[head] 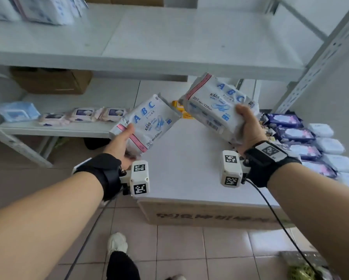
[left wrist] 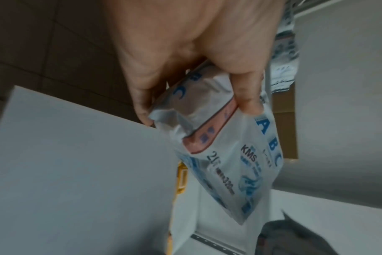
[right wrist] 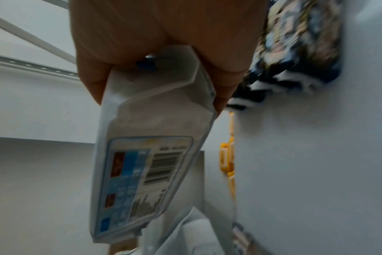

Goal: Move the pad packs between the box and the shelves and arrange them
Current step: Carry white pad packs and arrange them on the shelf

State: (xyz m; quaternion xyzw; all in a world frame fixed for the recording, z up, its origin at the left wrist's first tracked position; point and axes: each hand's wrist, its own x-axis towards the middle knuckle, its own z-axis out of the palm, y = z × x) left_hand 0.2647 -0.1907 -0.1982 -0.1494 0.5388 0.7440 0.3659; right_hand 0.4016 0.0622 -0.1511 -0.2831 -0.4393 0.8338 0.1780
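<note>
i've got one abc pad pack point(head: 147, 123) gripped in my left hand point(head: 122, 142) and another abc pack point(head: 216, 107) in my right hand point(head: 249, 128), both held above the white table point(head: 189, 174); i'd lift them level onto the bare upper shelf point(head: 169, 41), labels forward, side by side

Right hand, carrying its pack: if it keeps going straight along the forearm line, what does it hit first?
Likely the front edge of the white metal upper shelf. The right hand points up and away, and its white ABC pad pack leads, its top corner just under that edge. Depth is unclear; it might slip beneath.
</note>
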